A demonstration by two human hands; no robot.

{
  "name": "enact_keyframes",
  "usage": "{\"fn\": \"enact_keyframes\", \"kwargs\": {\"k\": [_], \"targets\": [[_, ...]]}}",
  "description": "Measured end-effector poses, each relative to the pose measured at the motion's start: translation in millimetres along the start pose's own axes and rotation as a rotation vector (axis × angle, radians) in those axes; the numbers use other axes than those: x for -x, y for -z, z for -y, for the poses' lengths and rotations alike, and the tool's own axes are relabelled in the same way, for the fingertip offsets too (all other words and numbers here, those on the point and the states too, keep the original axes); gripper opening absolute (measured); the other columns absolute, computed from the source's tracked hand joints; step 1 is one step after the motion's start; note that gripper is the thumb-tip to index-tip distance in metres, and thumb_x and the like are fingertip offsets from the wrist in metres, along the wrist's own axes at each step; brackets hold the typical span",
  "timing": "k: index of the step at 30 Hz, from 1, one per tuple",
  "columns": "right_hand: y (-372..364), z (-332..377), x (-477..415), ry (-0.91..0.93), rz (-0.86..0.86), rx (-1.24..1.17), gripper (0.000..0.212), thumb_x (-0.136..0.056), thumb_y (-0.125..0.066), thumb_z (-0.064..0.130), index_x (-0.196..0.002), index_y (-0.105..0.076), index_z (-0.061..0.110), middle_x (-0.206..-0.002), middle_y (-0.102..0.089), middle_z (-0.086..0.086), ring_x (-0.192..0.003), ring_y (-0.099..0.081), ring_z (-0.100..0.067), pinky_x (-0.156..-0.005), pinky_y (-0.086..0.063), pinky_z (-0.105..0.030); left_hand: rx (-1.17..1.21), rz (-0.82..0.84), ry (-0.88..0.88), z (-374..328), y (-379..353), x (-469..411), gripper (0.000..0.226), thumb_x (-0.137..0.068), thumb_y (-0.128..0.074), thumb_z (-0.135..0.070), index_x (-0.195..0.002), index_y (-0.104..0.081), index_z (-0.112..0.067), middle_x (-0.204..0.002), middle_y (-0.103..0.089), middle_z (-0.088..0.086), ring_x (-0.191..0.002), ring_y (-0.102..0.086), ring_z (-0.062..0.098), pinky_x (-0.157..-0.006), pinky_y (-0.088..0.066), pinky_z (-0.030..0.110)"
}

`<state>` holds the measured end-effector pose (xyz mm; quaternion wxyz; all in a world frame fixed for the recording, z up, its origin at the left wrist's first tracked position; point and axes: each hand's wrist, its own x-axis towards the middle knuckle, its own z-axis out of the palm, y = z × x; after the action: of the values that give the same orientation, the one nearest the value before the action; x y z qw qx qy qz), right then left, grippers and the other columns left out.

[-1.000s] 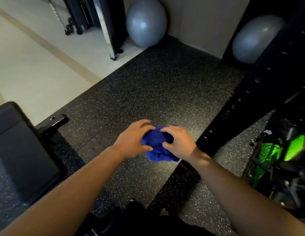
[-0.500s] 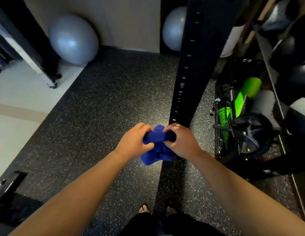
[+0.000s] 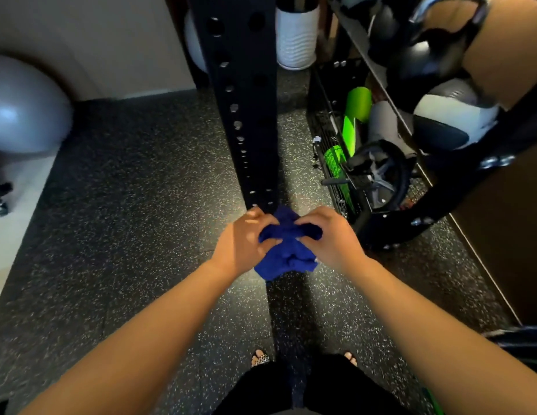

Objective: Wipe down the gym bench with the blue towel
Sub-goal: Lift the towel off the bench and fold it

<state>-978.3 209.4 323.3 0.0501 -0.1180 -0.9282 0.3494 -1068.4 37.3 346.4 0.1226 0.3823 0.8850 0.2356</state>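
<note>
Both hands meet just below centre frame, over the black speckled rubber floor. The left hand and the right hand each pinch a bunched fold of the crumpled blue terry towel, which hangs in a wad between them, held in the air. At 12 o'clock from the towel rises a black steel rack upright with rows of holes. At 2 o'clock stands a black wire basket holding green rollers. A grey exercise ball rests at 10 o'clock.
</note>
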Motion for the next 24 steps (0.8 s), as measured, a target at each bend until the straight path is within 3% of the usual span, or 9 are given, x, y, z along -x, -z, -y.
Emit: {"fn": "enact_keyframes", "kwargs": {"k": [7, 10, 13, 18, 24], "targets": [[43.0, -55.4, 40.1, -0.114, -0.095, -0.038, 0.027, -0.075, -0.071, 0.013, -0.101, -0.069, 0.020, -0.094, -0.060, 0.004, -0.092, -0.058, -0.015, -0.082, -0.039, -0.017, -0.049, 0.073, -0.085, -71.3, -35.1, -28.5, 0.025, -0.086, -0.063, -0.029, -0.109, -0.061, -0.020, -0.106, -0.053, 0.001, -0.091, -0.058, 0.020, -0.076, -0.046, 0.034], [74.1, -83.4, 64.0, -0.144, -0.138, -0.052, 0.028, -0.072, -0.074, 0.013, -0.100, -0.069, 0.018, -0.096, -0.063, 0.001, -0.092, -0.059, -0.016, -0.084, -0.042, -0.021, -0.002, 0.052, -0.129, -109.6, -60.9, -36.8, 0.024, -0.083, -0.066, -0.022, -0.106, -0.062, -0.019, -0.101, -0.055, 0.003, -0.087, -0.059, 0.023, -0.073, -0.049, 0.038], [102.8, -113.6, 92.6, -0.174, -0.162, -0.054, 0.028, -0.072, -0.076, 0.016, -0.098, -0.068, 0.018, -0.097, -0.063, 0.001, -0.093, -0.058, -0.015, -0.085, -0.045, -0.024, 0.009, 0.046, -0.153, -150.9, -88.8, -40.7, 0.023, -0.084, -0.065, -0.021, -0.107, -0.062, -0.021, -0.098, -0.053, 0.000, -0.082, -0.057, 0.019, -0.067, -0.042, 0.029], [136.9, -159.1, 140.6, -0.225, -0.166, -0.074, 0.027, -0.072, -0.077, 0.017, -0.097, -0.066, 0.020, -0.099, -0.062, 0.003, -0.094, -0.058, -0.014, -0.086, -0.049, -0.029, 0.027, 0.073, -0.183, -207.2, -133.9, -37.0, 0.026, -0.086, -0.064, -0.025, -0.111, -0.061, -0.022, -0.100, -0.054, 0.000, -0.084, -0.058, 0.022, -0.071, -0.048, 0.035], [150.3, -183.9, 198.2, -0.289, -0.234, -0.086, 0.026, -0.074, -0.074, 0.017, -0.099, -0.065, 0.022, -0.099, -0.062, 0.006, -0.095, -0.058, -0.015, -0.085, -0.049, -0.029, 0.023, 0.109, -0.232, -251.0, -164.5, -17.9, 0.025, -0.086, -0.062, -0.027, -0.111, -0.060, -0.025, -0.101, -0.054, -0.002, -0.085, -0.056, 0.018, -0.071, -0.047, 0.032]]}}
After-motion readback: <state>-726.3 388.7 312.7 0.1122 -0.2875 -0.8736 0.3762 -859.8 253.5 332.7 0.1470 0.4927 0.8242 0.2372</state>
